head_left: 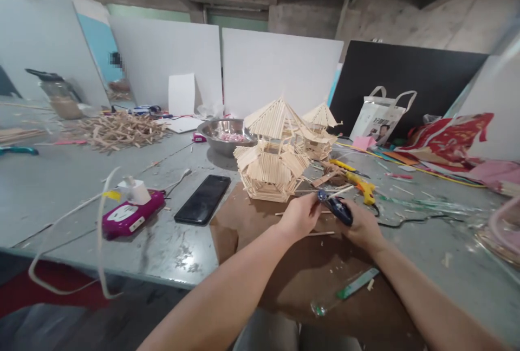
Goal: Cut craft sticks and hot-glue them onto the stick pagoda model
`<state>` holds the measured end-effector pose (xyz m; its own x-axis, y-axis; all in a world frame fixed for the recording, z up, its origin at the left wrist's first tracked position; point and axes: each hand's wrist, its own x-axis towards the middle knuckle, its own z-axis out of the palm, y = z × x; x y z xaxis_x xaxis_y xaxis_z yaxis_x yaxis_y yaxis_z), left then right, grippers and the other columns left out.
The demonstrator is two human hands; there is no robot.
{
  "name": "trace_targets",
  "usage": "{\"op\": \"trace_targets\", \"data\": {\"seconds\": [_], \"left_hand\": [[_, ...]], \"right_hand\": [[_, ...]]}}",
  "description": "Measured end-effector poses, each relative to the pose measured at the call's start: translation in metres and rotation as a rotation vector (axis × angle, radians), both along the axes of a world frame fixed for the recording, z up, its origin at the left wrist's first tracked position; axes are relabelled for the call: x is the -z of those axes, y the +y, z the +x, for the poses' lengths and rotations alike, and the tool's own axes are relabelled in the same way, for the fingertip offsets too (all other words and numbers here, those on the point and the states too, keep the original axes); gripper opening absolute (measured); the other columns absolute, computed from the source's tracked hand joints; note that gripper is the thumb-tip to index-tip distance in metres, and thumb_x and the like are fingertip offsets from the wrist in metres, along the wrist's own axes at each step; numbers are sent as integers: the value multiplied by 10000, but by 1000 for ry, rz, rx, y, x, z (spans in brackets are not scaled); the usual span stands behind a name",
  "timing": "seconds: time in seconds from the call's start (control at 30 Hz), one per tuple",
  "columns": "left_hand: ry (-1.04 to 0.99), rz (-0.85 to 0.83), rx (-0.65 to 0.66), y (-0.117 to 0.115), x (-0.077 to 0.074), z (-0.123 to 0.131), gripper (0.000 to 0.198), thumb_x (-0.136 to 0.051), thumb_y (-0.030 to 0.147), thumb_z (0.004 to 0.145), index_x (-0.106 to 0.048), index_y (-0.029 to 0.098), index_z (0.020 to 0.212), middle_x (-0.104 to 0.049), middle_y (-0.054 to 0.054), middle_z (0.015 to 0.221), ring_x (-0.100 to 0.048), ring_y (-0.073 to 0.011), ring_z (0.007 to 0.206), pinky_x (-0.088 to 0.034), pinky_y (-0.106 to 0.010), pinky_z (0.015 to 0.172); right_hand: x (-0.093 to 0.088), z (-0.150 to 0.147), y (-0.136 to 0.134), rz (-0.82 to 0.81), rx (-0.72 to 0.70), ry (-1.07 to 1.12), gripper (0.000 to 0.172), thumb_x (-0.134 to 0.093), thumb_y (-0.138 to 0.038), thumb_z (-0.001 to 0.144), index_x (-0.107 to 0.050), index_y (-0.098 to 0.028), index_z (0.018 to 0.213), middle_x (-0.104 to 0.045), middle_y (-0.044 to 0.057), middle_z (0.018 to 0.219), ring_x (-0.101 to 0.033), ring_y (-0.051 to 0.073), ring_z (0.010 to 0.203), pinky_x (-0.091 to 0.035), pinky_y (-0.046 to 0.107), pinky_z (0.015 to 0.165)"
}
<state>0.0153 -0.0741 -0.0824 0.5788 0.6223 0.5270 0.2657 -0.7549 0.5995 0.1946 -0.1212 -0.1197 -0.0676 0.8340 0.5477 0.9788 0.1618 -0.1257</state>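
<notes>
My right hand point(363, 226) is wrapped round dark blue-handled pliers or cutters point(339, 209), whose head points left. A thin pale wooden stick point(342, 192) lies across the tool's head. My left hand point(301, 214) is closed, its fingertips at the head of the tool and on the near end of that stick; the exact grip is partly hidden. Just behind my left hand stands a small pavilion model point(270, 169) built of wooden sticks, with a pointed roof. Below both hands is a brown board point(280, 280) with loose sticks on it.
A black phone point(203, 199) and a purple power strip point(132, 214) lie left. Behind are a metal bowl point(225, 145), a stick pile point(122, 130) and a second model point(320, 118). A yellow glue gun point(363, 187) with its cable lies right. A green-marked plastic wrapper point(357, 284) lies near me.
</notes>
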Motion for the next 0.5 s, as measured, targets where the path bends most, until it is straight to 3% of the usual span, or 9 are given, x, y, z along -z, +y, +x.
{"op": "trace_targets", "data": {"seconds": [0.33, 0.5], "left_hand": [[-112, -97, -15, -1, 1, 4, 241, -333, 229, 780, -532, 134, 683, -467, 0, 522, -437, -101, 527, -350, -203, 540], [-149, -229, 15, -4, -2, 6, 284, -344, 303, 779, -475, 143, 583, -369, 32, 443, -349, -75, 455, -288, -194, 483]], "right_hand": [[-6, -3, 2, -70, -16, 68, 340, -452, -260, 637, -469, -153, 959, -599, 90, 869, -565, 213, 771, -414, 300, 645], [-12, -4, 1, -110, -41, 116, 366, -459, -230, 630, -458, -160, 988, -584, 92, 929, -554, 212, 814, -406, 303, 684]]}}
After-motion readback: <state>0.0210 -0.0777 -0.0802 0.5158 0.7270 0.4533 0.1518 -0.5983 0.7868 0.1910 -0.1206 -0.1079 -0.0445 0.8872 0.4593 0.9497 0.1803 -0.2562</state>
